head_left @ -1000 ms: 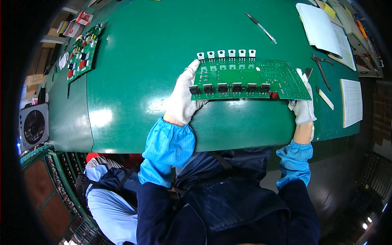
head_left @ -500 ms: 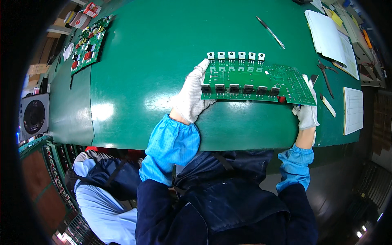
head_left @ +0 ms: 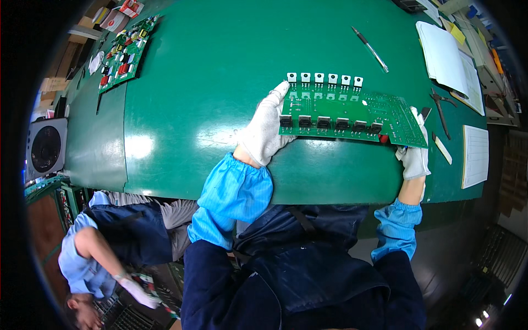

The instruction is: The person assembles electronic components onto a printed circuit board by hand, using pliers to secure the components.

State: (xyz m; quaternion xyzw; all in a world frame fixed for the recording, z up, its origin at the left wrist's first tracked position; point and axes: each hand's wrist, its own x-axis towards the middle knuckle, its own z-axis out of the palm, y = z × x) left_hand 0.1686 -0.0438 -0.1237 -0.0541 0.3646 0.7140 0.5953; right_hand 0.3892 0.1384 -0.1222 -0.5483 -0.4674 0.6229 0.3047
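Note:
A green circuit board (head_left: 330, 110) is held up above the green table, slightly tilted. Along its far edge stands a row of several transistors with pale metal tabs (head_left: 332, 79). Another row of black transistors (head_left: 341, 124) runs along the near edge, and a red component (head_left: 383, 138) peeks out below it. My left hand (head_left: 265, 130), in a white glove, grips the board's left end, its thumb at the far corner. At the right end, my gloved right hand (head_left: 414, 155) is closed round the edge; some of its fingers are hidden beneath the board.
On the table (head_left: 220, 66) lie a pen (head_left: 370, 49), pliers (head_left: 440, 110), a white-handled knife (head_left: 442, 150), a ruled sheet (head_left: 474, 156) and open papers (head_left: 443, 55). A populated circuit board (head_left: 127, 54) rests at far left, near a fan (head_left: 46, 150). A co-worker (head_left: 93, 247) bends at lower left.
The co-worker at lower left has leaned over, and a gloved hand now reaches down beside a board. My hands keep hold of the circuit board, which shifts slightly in view.

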